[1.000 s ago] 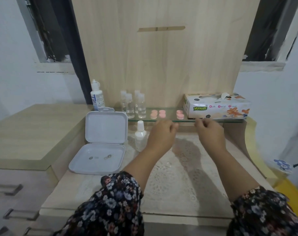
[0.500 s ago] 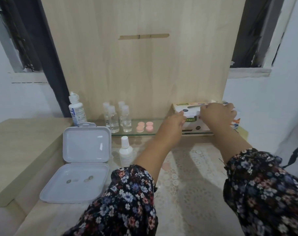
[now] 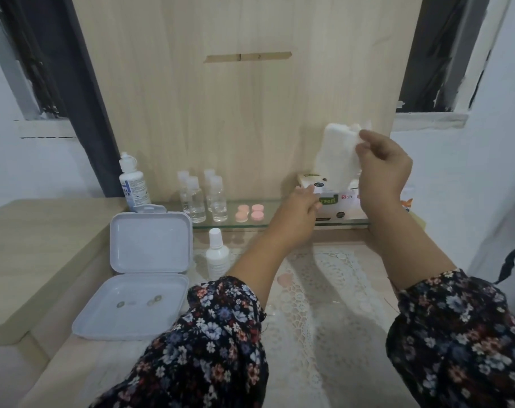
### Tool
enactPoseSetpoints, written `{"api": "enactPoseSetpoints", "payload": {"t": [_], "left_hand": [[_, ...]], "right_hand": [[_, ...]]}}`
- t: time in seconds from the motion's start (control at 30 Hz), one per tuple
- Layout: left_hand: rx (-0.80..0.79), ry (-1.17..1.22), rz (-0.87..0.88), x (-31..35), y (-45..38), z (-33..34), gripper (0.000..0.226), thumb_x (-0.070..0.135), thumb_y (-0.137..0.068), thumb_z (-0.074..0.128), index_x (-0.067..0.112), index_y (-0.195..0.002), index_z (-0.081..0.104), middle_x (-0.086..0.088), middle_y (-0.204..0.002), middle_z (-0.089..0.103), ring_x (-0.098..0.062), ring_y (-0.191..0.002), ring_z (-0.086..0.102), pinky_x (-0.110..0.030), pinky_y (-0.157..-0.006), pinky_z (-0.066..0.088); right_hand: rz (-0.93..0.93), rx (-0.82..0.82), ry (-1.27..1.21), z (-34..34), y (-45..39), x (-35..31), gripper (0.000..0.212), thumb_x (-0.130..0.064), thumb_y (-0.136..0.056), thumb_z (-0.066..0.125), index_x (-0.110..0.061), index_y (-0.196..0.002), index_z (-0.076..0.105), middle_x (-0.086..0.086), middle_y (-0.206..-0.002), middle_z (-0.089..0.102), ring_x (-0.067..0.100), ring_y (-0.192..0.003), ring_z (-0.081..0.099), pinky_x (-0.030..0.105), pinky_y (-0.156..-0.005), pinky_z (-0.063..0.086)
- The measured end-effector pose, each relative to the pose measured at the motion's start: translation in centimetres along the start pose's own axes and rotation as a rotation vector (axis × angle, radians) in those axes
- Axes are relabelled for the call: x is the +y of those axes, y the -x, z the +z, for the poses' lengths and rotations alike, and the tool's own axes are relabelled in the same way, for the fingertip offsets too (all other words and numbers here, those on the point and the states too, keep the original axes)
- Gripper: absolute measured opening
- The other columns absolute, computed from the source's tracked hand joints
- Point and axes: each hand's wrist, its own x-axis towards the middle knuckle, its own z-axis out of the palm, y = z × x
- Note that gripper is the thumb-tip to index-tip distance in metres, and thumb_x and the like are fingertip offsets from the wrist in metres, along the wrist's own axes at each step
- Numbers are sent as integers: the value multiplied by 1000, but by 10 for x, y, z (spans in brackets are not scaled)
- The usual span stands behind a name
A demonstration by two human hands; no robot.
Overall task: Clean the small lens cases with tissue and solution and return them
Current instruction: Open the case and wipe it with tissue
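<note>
Tissue (image 3: 337,154) now lifted clear of box (image 3: 329,201), beside pink cases (image 3: 249,212).

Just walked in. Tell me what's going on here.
A person is pulling a tissue from the tissue box on the glass shelf. The right hand pinches the sheet while the left hand steadies the box. The pink lens cases sit untouched on the shelf.

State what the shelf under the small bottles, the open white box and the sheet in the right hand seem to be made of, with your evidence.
Shelf: glass, see-through with a greenish edge.
Open white box: likely moulded plastic, smooth with a dull sheen.
Sheet pinched by the right hand: soft tissue paper, limp and fuzzy.
</note>
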Motion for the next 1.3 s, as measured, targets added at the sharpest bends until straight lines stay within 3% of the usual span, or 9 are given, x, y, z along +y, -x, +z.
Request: {"api": "enactPoseSetpoints", "payload": {"t": [0.1,0.27,0.4,0.57,0.67,0.73,0.97,1.13,1.3], "left_hand": [[81,334,-45,11,20,-13,45,29,-102,41,8,-141,40,8,-132,48,14,-111,41,6,-85,25],[235,680,-84,0,52,-34,66,48,-82,66,28,-139,38,0,-133,55,-16,-119,56,-36,-95,50],[276,602,-168,-21,90,-40,25,19,-82,74,35,-99,63,6,-98,70,-13,-91,67,-27,-77,54],[452,502,-372,-61,132,-36,35,22,-85,70,28,-114,50,7,-107,59,-6,-93,58,-24,-71,46],[373,369,-467,-74,150,-23,31,26,-85,69,33,-99,43,5,-106,58,-14,-89,58,-33,-72,52],[352,297,-447,-73,156,-11,31,14,-86,66,27,-97,40,4,-99,58,-16,-86,58,-18,-65,46],[267,-128,-239,-68,176,4,27,10,-76,59,30,-93,55,9,-75,57,-12,-72,54,-30,-64,44],[182,-522,-122,-64,177,10,37,25,-87,49,27,-123,54,-2,-93,60,-22,-86,56,-30,-69,40],[197,-542,-122,-66,170,14,26,29,-93,46,18,-116,53,-5,-98,58,-24,-84,57,-33,-69,46]], "right_hand": [[17,-110,-120,-3,20,-4,30,3,-86,62,-16,-109,68,-7,-79,59,9,-78,58,27,-81,53],[220,-450,-141,-6,83,0,31,5,-90,59,-11,-116,60,-1,-64,61,12,-65,59,23,-62,54],[336,-587,-170,-14,133,13,24,4,-91,58,-10,-111,60,-1,-68,68,13,-67,65,27,-62,57],[325,-710,309,-40,179,51,19,-16,-85,72,-26,-100,66,-7,-90,68,4,-78,63,26,-71,50],[350,-836,611,-47,200,68,43,-32,-80,75,-29,-120,63,-10,-114,57,11,-101,57,36,-92,51],[187,-869,797,-46,204,72,47,-37,-83,70,-27,-128,60,-10,-122,55,12,-112,51,37,-99,45],[8,-875,816,-46,205,76,22,-28,-91,60,-28,-109,71,-7,-100,60,14,-99,53,34,-88,47],[8,-848,783,-45,205,79,21,-24,-92,56,-23,-104,74,-6,-95,61,13,-95,54,34,-85,49],[27,-813,786,-43,205,75,16,-22,-87,62,-26,-93,76,-7,-89,61,11,-85,56,31,-76,50]]}}
